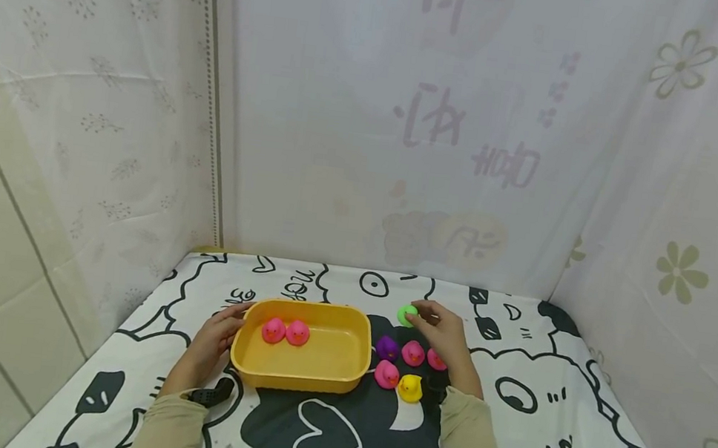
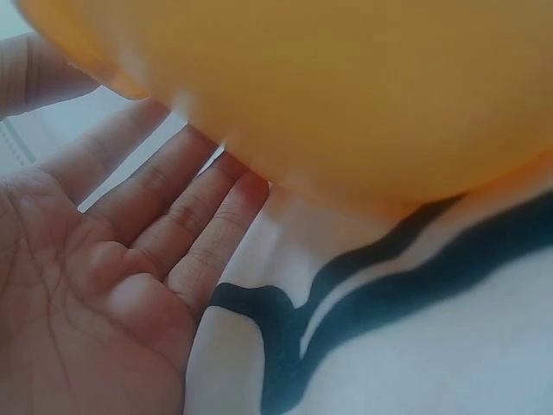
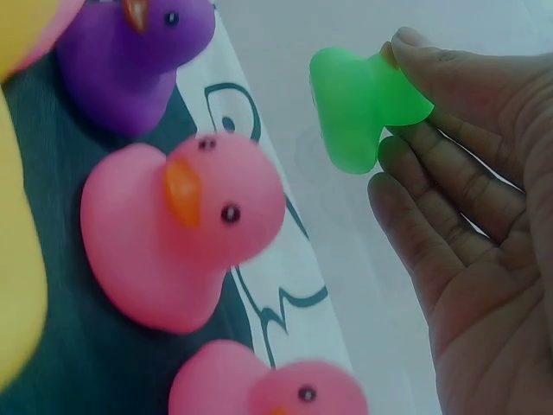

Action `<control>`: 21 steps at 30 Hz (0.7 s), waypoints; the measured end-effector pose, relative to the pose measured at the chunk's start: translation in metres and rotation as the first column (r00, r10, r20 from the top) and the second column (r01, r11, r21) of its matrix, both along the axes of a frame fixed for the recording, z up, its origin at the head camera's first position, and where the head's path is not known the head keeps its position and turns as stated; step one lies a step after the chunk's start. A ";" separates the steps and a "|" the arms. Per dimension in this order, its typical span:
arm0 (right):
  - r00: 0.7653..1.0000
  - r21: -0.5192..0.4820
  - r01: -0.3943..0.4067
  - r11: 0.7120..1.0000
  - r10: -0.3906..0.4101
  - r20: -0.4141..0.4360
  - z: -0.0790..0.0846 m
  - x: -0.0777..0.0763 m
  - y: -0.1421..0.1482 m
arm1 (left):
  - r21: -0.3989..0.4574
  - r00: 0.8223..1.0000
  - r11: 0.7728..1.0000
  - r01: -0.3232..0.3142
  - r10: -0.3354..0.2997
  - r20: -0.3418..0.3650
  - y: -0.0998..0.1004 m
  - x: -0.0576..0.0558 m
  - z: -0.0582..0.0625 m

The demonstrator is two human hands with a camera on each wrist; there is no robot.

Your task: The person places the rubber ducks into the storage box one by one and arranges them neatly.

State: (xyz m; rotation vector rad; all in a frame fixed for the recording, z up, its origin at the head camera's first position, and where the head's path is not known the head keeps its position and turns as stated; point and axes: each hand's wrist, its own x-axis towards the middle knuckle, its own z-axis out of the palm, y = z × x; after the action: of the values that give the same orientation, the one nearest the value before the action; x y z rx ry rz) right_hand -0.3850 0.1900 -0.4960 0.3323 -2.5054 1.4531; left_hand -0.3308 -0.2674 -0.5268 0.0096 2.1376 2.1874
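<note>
In the head view my right hand (image 1: pixel 442 337) pinches a green rubber duck (image 1: pixel 407 315) above the far side of the cloth. The right wrist view shows the green duck (image 3: pixel 350 108) between thumb and fingertips, its face turned away. My left hand (image 1: pixel 218 334) is at the left end of a yellow plastic tub (image 1: pixel 296 381); in the left wrist view its fingers (image 2: pixel 164 194) lie fairly straight against the tub's outer wall (image 2: pixel 346 104). Two pink ducks, one (image 1: pixel 273 330) and another (image 1: pixel 298 333), sit side by side in the tub.
Right of the tub stand a purple duck (image 1: pixel 387 348), a yellow duck (image 1: pixel 410 389) and several pink ducks (image 1: pixel 387 375), one partly behind my right hand. A black-and-white patterned cloth (image 1: pixel 332 445) covers the table. Pale printed curtains (image 1: pixel 347 103) hang behind and at both sides.
</note>
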 end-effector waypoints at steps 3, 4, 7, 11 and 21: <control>1.000 -0.016 -0.024 1.000 0.024 -0.010 0.003 -0.001 -0.006 | -0.005 1.000 1.000 0.006 -0.006 0.000 0.000 -0.001 0.001; 1.000 -0.020 -0.030 0.999 0.030 -0.004 0.003 -0.001 -0.008 | -0.008 1.000 1.000 0.004 -0.004 0.002 0.000 -0.001 0.001; 0.999 -0.026 -0.046 0.999 0.047 0.023 0.005 -0.001 -0.015 | -0.006 1.000 1.000 0.001 -0.001 0.017 0.000 -0.002 0.002; 0.995 -0.030 -0.081 0.996 0.083 0.049 0.009 -0.002 -0.026 | 0.001 1.000 1.000 0.005 -0.005 0.027 0.001 -0.004 0.003; 0.972 0.013 -0.220 0.975 0.218 0.086 0.030 -0.007 -0.060 | 0.002 1.000 1.000 0.006 -0.006 0.002 -0.002 -0.002 0.001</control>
State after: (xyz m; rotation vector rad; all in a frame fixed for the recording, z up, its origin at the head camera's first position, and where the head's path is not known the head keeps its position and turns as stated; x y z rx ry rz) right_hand -0.3923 0.1304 -0.4664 0.5800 -2.6236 1.5486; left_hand -0.3325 -0.2695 -0.5259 0.0138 2.1319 2.1857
